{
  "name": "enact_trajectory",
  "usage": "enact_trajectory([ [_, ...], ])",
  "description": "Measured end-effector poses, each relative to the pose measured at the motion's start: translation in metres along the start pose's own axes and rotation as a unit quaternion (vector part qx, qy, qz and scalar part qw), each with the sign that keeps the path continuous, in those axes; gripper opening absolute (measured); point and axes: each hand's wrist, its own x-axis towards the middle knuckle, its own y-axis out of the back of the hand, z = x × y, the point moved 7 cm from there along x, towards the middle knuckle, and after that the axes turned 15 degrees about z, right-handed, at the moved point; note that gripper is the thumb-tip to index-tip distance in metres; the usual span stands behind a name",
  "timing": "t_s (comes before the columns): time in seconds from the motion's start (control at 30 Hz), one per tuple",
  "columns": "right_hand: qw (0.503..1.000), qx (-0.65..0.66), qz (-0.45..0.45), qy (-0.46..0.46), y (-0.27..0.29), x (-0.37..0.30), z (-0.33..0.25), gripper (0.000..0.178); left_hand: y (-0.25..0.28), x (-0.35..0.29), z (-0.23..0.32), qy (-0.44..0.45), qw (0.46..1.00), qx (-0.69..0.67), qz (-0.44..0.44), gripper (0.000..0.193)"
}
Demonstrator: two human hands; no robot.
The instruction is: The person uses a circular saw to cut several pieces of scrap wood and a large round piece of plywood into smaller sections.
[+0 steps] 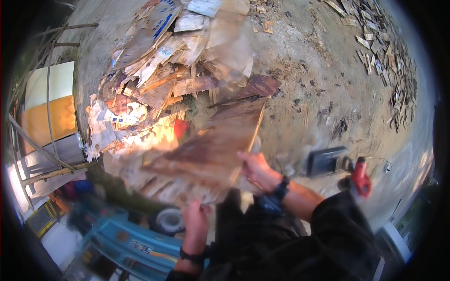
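A brown, weathered sheet of plywood [206, 145] slants across the middle of the head view, smeared by motion along its left part. My right hand [259, 171] is closed on its right edge. Down at the near edge is my left hand [195, 218], fingers curled against the sheet. Part of each hand's grip is hidden by the board or blurred. Just beyond the sheet lies a broken reddish-brown piece of wood [260, 87], touching or nearly touching its far corner.
Broken plywood pieces [154, 89] are heaped at the far left. Wood scraps [384, 51] lie scattered at the far right. A blue machine [126, 241] with a wheel [169, 220] stands near left. To my right sit a black case-like object [326, 161] and a red tool [361, 180].
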Motion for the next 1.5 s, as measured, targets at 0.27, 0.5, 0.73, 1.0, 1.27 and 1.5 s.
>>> enact_trajectory([
  [0.27, 0.986, -0.135, -0.090, 0.029, 0.016, -0.006, -0.025, 0.033, -0.052, 0.002, 0.018, 0.035, 0.999, 0.009, -0.035, 0.018],
  [0.5, 0.941, -0.176, -0.142, 0.251, 0.046, -0.055, -0.101, 0.048, -0.119, 0.023, 0.079, 0.008, 0.999, -0.027, -0.043, 0.034],
  [0.73, 0.772, -0.370, -0.064, 0.513, -0.012, -0.138, -0.126, 0.077, -0.156, 0.041, 0.112, -0.023, 0.997, 0.037, -0.065, 0.039],
  [1.0, 0.606, -0.388, 0.078, 0.690, -0.046, -0.142, -0.166, 0.080, -0.163, 0.037, 0.107, -0.043, 0.996, 0.065, -0.042, 0.045],
  [1.27, 0.595, -0.513, -0.012, 0.619, -0.099, -0.120, -0.188, 0.056, -0.168, 0.041, 0.115, -0.050, 0.995, 0.080, -0.038, 0.048],
  [1.5, 0.604, -0.490, -0.014, 0.628, -0.099, -0.106, -0.183, 0.041, -0.162, 0.041, 0.110, -0.050, 0.991, 0.112, -0.047, 0.045],
])
